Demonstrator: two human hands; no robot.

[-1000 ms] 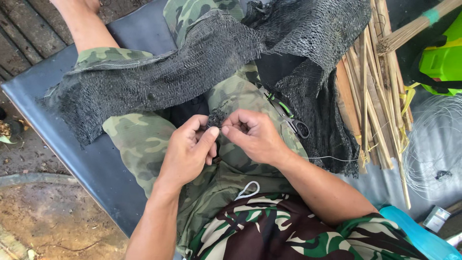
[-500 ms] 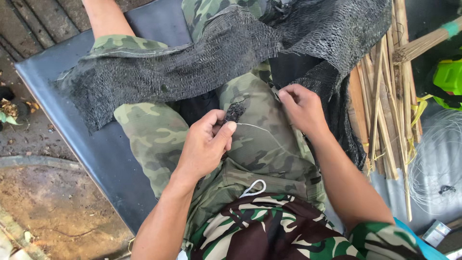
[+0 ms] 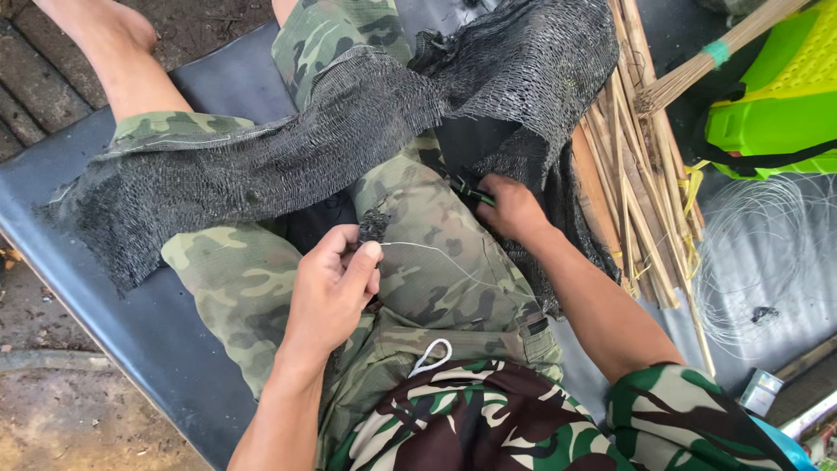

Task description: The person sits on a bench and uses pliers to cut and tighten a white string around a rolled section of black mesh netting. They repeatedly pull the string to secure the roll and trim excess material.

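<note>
Closest to you, low in the frame, your camouflage shirt fills the bottom edge, with the white drawstring loop [image 3: 432,356] of your shorts lying just above it. Up from there, centre-left, your left hand [image 3: 331,292] is closed, thumb pressed against forefinger, pinching a small dark tuft of the black mesh netting [image 3: 261,170] right at the fingertips. A thin pale thread [image 3: 436,251] leaves that pinch and runs rightward and down across your camouflage-clad thigh. The netting itself sits directly above that hand, draped over both knees in a wide band that stretches to the left edge of the frame and bunches up thick at top centre.

Now the right hand [image 3: 510,209], centre-right and a touch higher: fingers curled together around a slim green-and-black tool [image 3: 471,190], knuckles pushed up against the hanging edge of the net. Whether it grips the net as well, you cannot tell from here.

Beneath you lies a dark padded bench [image 3: 113,305]. Further off, at the right, a bundle of bamboo sticks [image 3: 632,166] rests beside your leg, a coil of clear fishing line [image 3: 758,253] is spread just beyond it, and a bright green plastic container [image 3: 776,105] sits in the upper right corner.
</note>
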